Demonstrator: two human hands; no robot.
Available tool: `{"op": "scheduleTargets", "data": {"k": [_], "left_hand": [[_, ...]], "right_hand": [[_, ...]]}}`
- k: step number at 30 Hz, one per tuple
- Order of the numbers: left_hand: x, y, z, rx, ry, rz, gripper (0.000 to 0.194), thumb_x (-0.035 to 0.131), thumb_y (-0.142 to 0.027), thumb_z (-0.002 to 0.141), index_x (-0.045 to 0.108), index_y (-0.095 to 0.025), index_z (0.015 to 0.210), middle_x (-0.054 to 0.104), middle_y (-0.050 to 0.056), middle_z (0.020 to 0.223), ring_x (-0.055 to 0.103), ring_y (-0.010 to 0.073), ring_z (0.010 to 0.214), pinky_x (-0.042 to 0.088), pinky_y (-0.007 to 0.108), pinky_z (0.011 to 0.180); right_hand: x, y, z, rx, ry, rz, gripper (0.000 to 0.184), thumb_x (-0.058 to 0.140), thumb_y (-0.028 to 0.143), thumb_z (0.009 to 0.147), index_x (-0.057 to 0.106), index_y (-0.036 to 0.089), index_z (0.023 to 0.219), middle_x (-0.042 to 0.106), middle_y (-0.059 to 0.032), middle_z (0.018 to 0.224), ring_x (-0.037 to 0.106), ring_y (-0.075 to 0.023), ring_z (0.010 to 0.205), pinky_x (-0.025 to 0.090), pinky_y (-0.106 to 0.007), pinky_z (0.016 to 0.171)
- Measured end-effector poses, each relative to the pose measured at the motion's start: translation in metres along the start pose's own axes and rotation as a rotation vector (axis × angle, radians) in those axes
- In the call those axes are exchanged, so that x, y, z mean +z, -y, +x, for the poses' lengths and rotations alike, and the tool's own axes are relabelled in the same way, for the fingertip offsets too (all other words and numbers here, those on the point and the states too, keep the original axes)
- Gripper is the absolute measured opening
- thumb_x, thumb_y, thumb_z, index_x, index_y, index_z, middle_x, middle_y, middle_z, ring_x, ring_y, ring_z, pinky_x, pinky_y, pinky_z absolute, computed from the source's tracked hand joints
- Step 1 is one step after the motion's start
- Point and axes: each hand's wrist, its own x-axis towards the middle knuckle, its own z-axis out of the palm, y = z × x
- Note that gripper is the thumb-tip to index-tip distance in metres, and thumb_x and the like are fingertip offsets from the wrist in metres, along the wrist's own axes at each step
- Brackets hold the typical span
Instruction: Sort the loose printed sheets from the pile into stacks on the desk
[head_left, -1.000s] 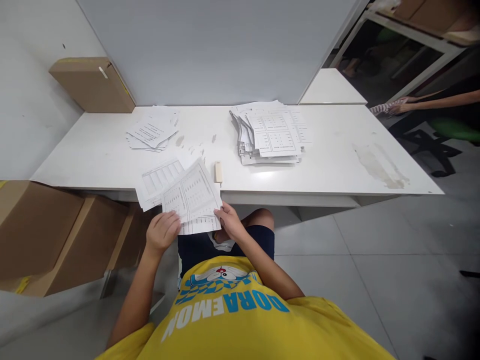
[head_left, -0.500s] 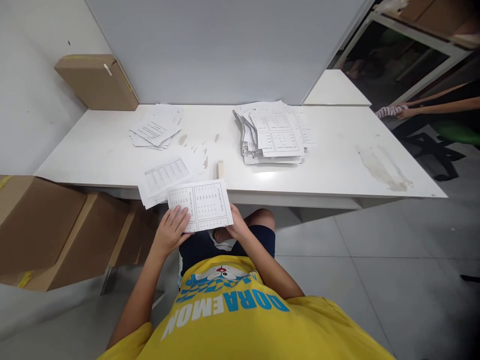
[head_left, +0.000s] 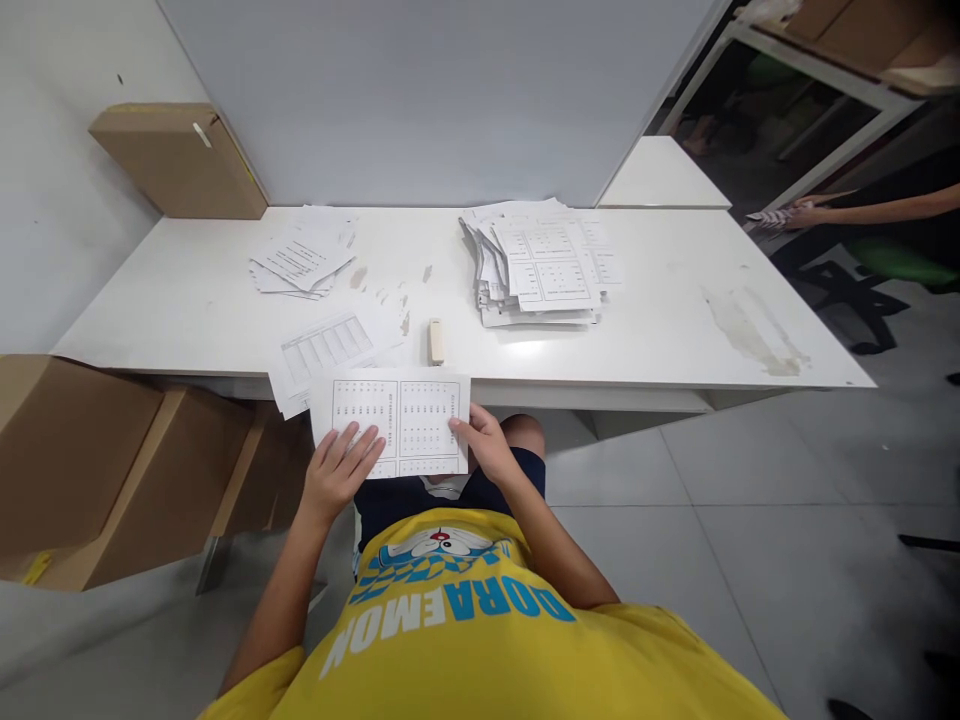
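Observation:
A printed sheet of paper (head_left: 427,420), folded over, is held above my lap at the table's front edge. My left hand (head_left: 339,470) lies across its lower left part, fingers on top. My right hand (head_left: 486,440) pinches its right edge, thumb on the printed side. Just beyond the sheet, a small cream-coloured block (head_left: 436,342) lies on the white table (head_left: 660,320); I cannot make out what it is. Loose printed sheets (head_left: 330,345) lie to the left, partly covered by the held one.
A thick pile of printed papers (head_left: 551,265) sits right of centre, a smaller pile (head_left: 300,258) at the back left. Cardboard boxes stand on the table (head_left: 180,165) and beside it (head_left: 82,450). At the far right another person's arms (head_left: 862,212) hold a striped cloth item.
The sheet has turned level and shifted slightly right. My right thumb has come onto its printed face, where before the hand was at its lower right corner.

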Motion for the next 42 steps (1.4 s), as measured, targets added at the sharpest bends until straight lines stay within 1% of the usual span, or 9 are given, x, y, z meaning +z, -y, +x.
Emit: {"op": "scheduleTargets", "data": {"k": [3,6,8,10,14,21,28,35,42], "left_hand": [[0.008,-0.002,0.000,-0.035,-0.262,0.033,0.041,0.070,-0.041,0.084,0.066,-0.031,0.124,0.065,0.012,0.130,0.044,0.0342,0.139,0.024,0.060,0.119],[0.014,-0.015,0.011,-0.283,-0.404,-0.208,0.070,0.067,-0.045,0.085,0.042,-0.027,0.148,0.047,0.015,0.150,0.032,0.0326,0.146,0.026,0.057,0.119],[0.015,-0.026,0.022,-0.499,-0.355,-0.535,0.069,0.059,-0.047,0.091,0.035,-0.027,0.152,0.045,0.015,0.152,0.043,0.0302,0.141,0.040,0.050,0.112],[0.014,-0.035,0.033,-0.641,-0.282,-0.849,0.060,0.050,-0.052,0.094,0.042,-0.026,0.147,0.054,0.014,0.145,0.055,0.0298,0.130,0.051,0.046,0.101],[0.012,-0.044,0.051,-0.718,-0.160,-1.157,0.066,0.043,-0.064,0.092,0.051,-0.021,0.141,0.066,0.015,0.128,0.064,0.0314,0.117,0.056,0.047,0.092],[0.029,-0.052,0.070,-0.784,-0.072,-1.100,0.063,0.069,-0.057,0.080,0.057,-0.022,0.131,0.070,0.011,0.119,0.065,0.0303,0.113,0.056,0.042,0.090],[0.037,-0.057,0.070,-0.723,-0.175,-1.033,0.049,0.071,-0.051,0.080,0.060,-0.020,0.117,0.071,0.010,0.114,0.067,0.0273,0.108,0.058,0.039,0.086],[0.043,-0.056,0.068,-0.787,-0.073,-1.045,0.048,0.071,-0.051,0.080,0.060,-0.018,0.114,0.073,0.010,0.103,0.071,0.0262,0.094,0.058,0.037,0.078],[0.063,-0.050,0.102,-0.749,0.061,-0.993,0.062,0.069,-0.042,0.082,0.049,-0.020,0.136,0.070,0.012,0.112,0.069,0.0261,0.100,0.056,0.038,0.083]], "right_hand": [[-0.011,0.000,-0.005,-0.074,-0.078,-0.039,0.039,0.071,0.050,0.077,0.071,0.024,0.106,0.074,-0.0052,0.106,0.066,-0.0272,0.101,0.051,-0.039,0.087],[-0.020,0.001,-0.006,-0.138,-0.138,-0.044,0.036,0.070,0.048,0.078,0.071,0.025,0.106,0.074,-0.0051,0.107,0.065,-0.0264,0.102,0.051,-0.039,0.088],[-0.025,0.003,-0.006,-0.164,-0.165,-0.032,0.036,0.071,0.047,0.078,0.070,0.025,0.107,0.074,-0.0051,0.108,0.065,-0.0259,0.103,0.052,-0.039,0.090],[-0.030,0.005,-0.004,-0.166,-0.189,-0.022,0.037,0.071,0.047,0.077,0.070,0.024,0.106,0.074,-0.0053,0.109,0.065,-0.0256,0.104,0.052,-0.039,0.091],[-0.042,0.010,-0.001,-0.126,-0.209,-0.030,0.040,0.072,0.047,0.075,0.069,0.023,0.108,0.074,-0.0052,0.108,0.067,-0.0251,0.102,0.053,-0.039,0.090],[-0.059,0.015,-0.002,-0.048,-0.215,-0.046,0.040,0.076,0.047,0.070,0.068,0.024,0.102,0.074,-0.0027,0.088,0.067,-0.0205,0.079,0.053,-0.033,0.072],[-0.061,0.013,-0.012,0.011,-0.181,-0.002,0.046,0.076,0.049,0.070,0.064,0.024,0.107,0.073,-0.0023,0.083,0.067,-0.0211,0.075,0.053,-0.033,0.070],[-0.068,0.006,-0.024,0.033,-0.240,-0.034,0.045,0.073,0.048,0.071,0.061,0.024,0.107,0.074,-0.0041,0.088,0.068,-0.0232,0.080,0.053,-0.036,0.074],[-0.098,0.006,-0.018,-0.022,-0.377,-0.109,0.048,0.072,0.049,0.071,0.062,0.022,0.109,0.074,-0.0074,0.095,0.068,-0.0248,0.083,0.054,-0.037,0.072]]}}
